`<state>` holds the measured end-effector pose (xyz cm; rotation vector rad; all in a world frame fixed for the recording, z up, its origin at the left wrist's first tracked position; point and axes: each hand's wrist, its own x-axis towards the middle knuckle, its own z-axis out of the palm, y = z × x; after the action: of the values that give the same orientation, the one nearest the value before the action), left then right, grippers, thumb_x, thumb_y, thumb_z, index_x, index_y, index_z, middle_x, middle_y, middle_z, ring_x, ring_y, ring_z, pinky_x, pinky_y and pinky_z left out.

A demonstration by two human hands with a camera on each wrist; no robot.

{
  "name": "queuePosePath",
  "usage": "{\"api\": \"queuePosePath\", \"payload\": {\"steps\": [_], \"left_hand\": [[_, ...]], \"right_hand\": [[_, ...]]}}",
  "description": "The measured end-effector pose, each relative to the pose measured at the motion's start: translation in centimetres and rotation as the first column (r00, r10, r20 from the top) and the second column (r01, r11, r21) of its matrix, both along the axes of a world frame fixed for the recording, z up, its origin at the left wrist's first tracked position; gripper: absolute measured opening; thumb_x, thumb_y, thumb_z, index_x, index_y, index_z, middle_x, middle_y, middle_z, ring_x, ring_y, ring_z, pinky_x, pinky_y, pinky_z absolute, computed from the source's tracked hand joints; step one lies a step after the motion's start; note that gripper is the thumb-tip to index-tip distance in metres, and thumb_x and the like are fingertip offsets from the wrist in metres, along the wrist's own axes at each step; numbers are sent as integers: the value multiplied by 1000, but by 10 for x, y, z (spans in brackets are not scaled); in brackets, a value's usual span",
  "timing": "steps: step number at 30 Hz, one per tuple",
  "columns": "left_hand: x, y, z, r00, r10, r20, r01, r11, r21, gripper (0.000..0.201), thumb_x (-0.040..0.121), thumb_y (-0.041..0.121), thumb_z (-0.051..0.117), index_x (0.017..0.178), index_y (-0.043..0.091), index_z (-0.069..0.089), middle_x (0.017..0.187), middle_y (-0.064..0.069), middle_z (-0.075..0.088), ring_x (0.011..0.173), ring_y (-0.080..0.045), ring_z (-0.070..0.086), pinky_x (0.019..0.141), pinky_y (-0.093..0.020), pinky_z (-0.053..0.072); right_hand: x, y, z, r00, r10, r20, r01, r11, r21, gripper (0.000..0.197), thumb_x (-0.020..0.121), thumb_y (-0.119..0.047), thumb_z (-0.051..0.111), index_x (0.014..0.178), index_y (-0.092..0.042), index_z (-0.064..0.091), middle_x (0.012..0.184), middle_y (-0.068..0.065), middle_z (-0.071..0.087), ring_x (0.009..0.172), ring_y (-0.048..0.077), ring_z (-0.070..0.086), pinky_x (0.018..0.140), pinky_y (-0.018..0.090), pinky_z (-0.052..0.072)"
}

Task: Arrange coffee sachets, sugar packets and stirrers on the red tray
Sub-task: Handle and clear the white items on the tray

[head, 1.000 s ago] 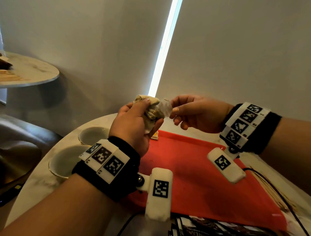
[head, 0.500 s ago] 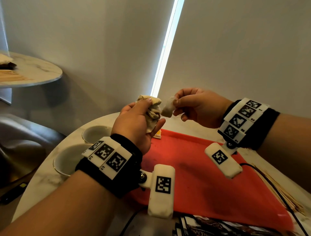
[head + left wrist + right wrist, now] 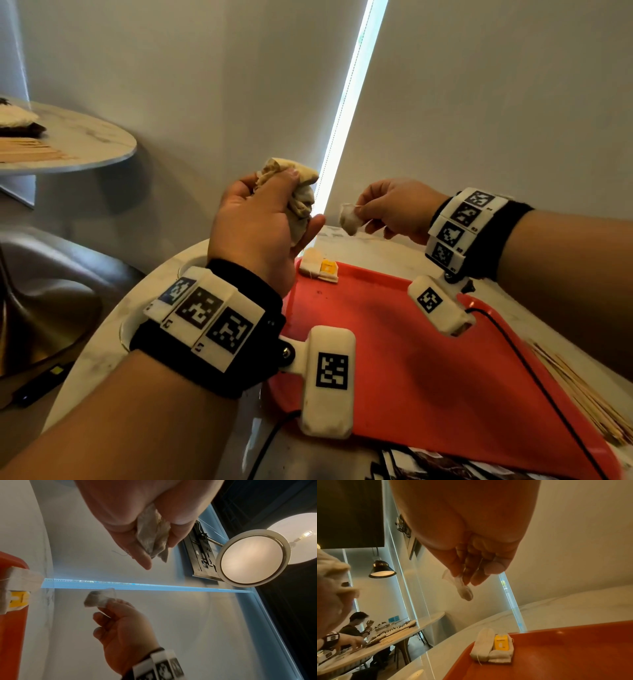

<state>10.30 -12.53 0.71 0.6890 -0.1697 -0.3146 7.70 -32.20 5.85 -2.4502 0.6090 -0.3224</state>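
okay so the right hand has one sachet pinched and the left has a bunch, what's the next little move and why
Probably lower the right hand and lay its single sachet on the red tray, beside the sachets already lying at the tray's far corner. The sachet hangs free of the bunch that the left hand grips, and most of the tray is bare.

The red tray (image 3: 428, 359) looks like smooth plastic with a slight sheen; the sachets (image 3: 320, 270) on it are thin, matt, papery mesh; the table (image 3: 383, 250) is polished marble-look stone. The stirrers (image 3: 589, 404) look like pale bare wood
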Motion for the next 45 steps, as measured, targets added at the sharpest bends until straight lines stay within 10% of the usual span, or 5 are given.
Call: {"api": "queuePosePath", "payload": {"steps": [13, 18, 27, 34, 45], "left_hand": [[-1, 2, -1, 999, -31, -19, 31, 1000, 0, 37, 87, 16, 77, 120, 21, 60, 110, -9, 71, 95, -24, 72, 62, -33, 61], [-3, 0, -1, 998, -52, -31, 52, 999, -13, 34, 87, 15, 77, 117, 20, 61, 109, -9, 71, 93, -24, 72, 59, -32, 59], [-2, 0, 0, 997, -63, -34, 62, 998, -21, 34, 90, 15, 75, 119, 21, 59, 111, -10, 70, 99, -28, 71, 59, -34, 60], [-5, 1, 0, 998, -57, -12, 57, 998, -20, 34, 89, 15, 74, 117, 22, 57, 110, -9, 69, 98, -27, 71, 60, -34, 62], [0, -1, -2, 998, -52, -36, 52, 999, -3, 46, 84, 17, 80, 125, 22, 58, 114, -11, 69, 96, -27, 72, 62, -33, 60]], "right_hand": [[56, 25, -51, 837, 8, -548, -166, 956, -240, 33, 98, -31, 62, 120, -7, 69, 103, 2, 71, 88, 15, 60, 68, 24, 48], [76, 17, -68, 841, -63, -538, -141, 933, -330, 40, 87, -38, 72, 115, -10, 68, 106, 4, 68, 105, 24, 65, 96, 42, 54], [73, 18, -62, 837, -132, -531, -151, 877, -455, 31, 103, -40, 50, 117, -16, 63, 111, 4, 60, 99, 21, 59, 77, 31, 48], [54, 20, -62, 944, 9, -331, 1, 1000, 31, 12, 92, -14, 64, 100, -6, 68, 83, 6, 69, 68, 19, 62, 57, 28, 49], [51, 34, -72, 900, 103, -424, -146, 987, -69, 5, 92, -15, 66, 95, -12, 63, 117, 17, 70, 105, 32, 69, 93, 46, 57]]}}
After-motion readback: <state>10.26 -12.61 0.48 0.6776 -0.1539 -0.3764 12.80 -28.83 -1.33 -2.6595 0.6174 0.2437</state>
